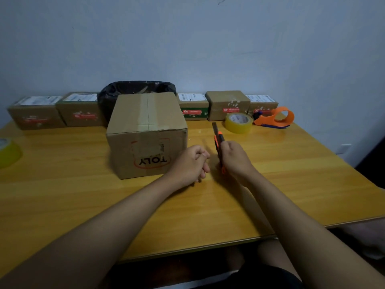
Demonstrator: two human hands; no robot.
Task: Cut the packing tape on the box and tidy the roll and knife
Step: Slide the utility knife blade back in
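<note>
A brown cardboard box (145, 130) stands mid-table, with clear packing tape along its top seam and an upside-down "TOLY" mark on its front. My right hand (235, 159) is shut on an orange and black utility knife (217, 140), blade end pointing away from me, just right of the box. My left hand (191, 163) rests on the table beside the box's lower right corner, fingers curled with nothing in them. A yellowish tape roll (238, 123) lies behind the knife. An orange tape dispenser (277, 118) sits right of that roll.
Several small cardboard parcels (228, 105) line the wall at the back of the wooden table (83, 205). A bin with a black bag (135, 90) stands behind the box. Another tape roll (8, 152) lies at the left edge.
</note>
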